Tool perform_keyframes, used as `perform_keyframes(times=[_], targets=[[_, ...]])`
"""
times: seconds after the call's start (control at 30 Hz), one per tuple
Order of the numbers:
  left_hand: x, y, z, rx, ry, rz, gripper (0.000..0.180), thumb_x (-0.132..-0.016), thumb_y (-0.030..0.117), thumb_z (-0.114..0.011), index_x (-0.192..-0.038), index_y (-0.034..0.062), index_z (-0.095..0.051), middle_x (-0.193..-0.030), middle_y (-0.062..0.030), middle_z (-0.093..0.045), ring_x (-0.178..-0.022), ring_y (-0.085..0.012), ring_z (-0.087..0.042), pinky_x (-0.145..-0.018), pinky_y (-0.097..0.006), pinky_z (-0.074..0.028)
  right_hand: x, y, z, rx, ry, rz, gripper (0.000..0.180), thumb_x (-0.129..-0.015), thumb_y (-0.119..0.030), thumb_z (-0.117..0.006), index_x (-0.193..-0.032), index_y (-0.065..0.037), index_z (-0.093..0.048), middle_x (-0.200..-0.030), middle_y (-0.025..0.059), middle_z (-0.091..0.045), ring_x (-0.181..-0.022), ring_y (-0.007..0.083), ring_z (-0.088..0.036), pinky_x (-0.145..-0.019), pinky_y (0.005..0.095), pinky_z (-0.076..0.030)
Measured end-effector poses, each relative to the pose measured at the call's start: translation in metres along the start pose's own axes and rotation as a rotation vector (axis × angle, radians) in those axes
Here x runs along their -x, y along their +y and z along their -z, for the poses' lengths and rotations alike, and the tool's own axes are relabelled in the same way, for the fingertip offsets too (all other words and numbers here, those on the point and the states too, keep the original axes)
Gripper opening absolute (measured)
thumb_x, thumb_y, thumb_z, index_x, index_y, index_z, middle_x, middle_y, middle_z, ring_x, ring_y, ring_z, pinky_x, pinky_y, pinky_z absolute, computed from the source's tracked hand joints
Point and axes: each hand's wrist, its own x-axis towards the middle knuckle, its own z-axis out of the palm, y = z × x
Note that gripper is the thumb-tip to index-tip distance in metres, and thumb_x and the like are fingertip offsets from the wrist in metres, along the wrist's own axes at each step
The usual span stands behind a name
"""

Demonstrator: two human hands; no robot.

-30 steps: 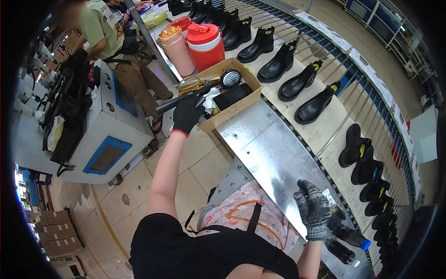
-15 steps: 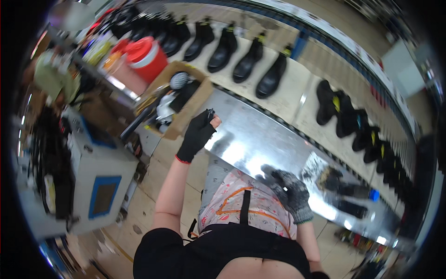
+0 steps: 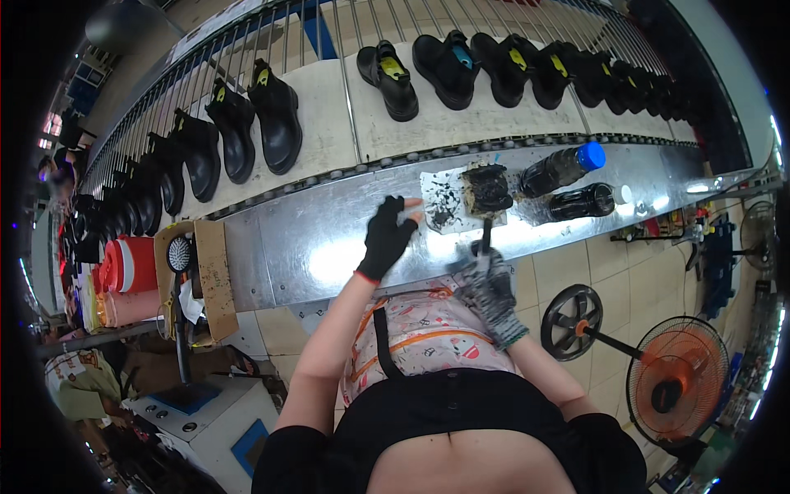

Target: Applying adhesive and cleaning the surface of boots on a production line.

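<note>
My left hand point(image 3: 387, 237), in a black fingerless glove, hovers over the shiny metal bench point(image 3: 313, 247) with fingers loosely spread and holding nothing. My right hand point(image 3: 487, 280), in a grey knit glove, grips the dark handle of a brush point(image 3: 487, 235). The brush's tip reaches into a blackened glue pot point(image 3: 487, 189) that stands on a stained white sheet point(image 3: 440, 202) just ahead of both hands.
Two dark bottles point(image 3: 564, 169) lie right of the pot. Black boots point(image 3: 263, 115) line the conveyor behind the bench. A cardboard box point(image 3: 202, 276) and red cooler point(image 3: 127, 265) sit at the left. Two floor fans point(image 3: 675, 380) stand to the right. Another person point(image 3: 78, 383) is lower left.
The view has swung right from the cardboard box to the glue pot. My left hand left the box and came over the bench. My right hand took hold of the brush.
</note>
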Motion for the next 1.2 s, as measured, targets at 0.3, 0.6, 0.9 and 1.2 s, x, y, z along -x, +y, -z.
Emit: perform_keyframes(times=[0.3, 0.6, 0.9, 1.2], targets=[[-0.024, -0.023, -0.032, -0.568, -0.088, -0.233, 0.014, -0.067, 0.022, -0.066, -0.077, 0.0125, -0.063, -0.083, -0.0079, -0.054, -0.083, -0.0281, -0.052, -0.070, -0.040, -0.040, 0.004, 0.014, 0.028, -0.353, -0.048, -0.448, 0.030, -0.092, -0.023, -0.053, -0.115, -0.005, -0.050, -0.081, 0.0007, -0.055, -0.061, 0.0069, -0.053, -0.054, 0.0234, -0.049], [-0.003, 0.000, 0.002, 0.520, -0.070, 0.317, 0.012, -0.086, 0.010, -0.061, -0.088, -0.0024, -0.063, -0.085, -0.0061, -0.065, -0.078, -0.0130, -0.061, -0.072, -0.025, -0.048, -0.001, -0.031, 0.023, 0.254, -0.290, 0.009, 0.045, -0.088, -0.013, -0.056, -0.129, 0.000, -0.041, -0.091, 0.0060, -0.058, -0.073, 0.0114, -0.058, -0.065, 0.0249, -0.050], [0.028, 0.022, 0.028, 0.968, -0.057, 0.318, 0.017, -0.086, 0.015, -0.064, -0.090, -0.0009, -0.058, -0.087, -0.0069, -0.060, -0.079, -0.0155, -0.058, -0.077, -0.029, -0.048, 0.000, -0.067, 0.009, 0.615, -0.458, 0.326, 0.053, -0.086, -0.017, -0.057, -0.133, -0.001, -0.040, -0.126, 0.0204, -0.050, -0.116, 0.0327, -0.050, -0.095, 0.0378, -0.043], [0.029, 0.023, 0.041, 0.880, -0.060, 0.276, 0.014, -0.086, 0.012, -0.063, -0.090, -0.0002, -0.060, -0.088, -0.0060, -0.060, -0.081, -0.0151, -0.059, -0.077, -0.029, -0.049, 0.005, -0.081, 0.004, 0.662, -0.490, 0.400, 0.050, -0.087, -0.020, -0.056, -0.134, -0.006, -0.042, -0.127, 0.0181, -0.051, -0.112, 0.0321, -0.053, -0.091, 0.0376, -0.046]])
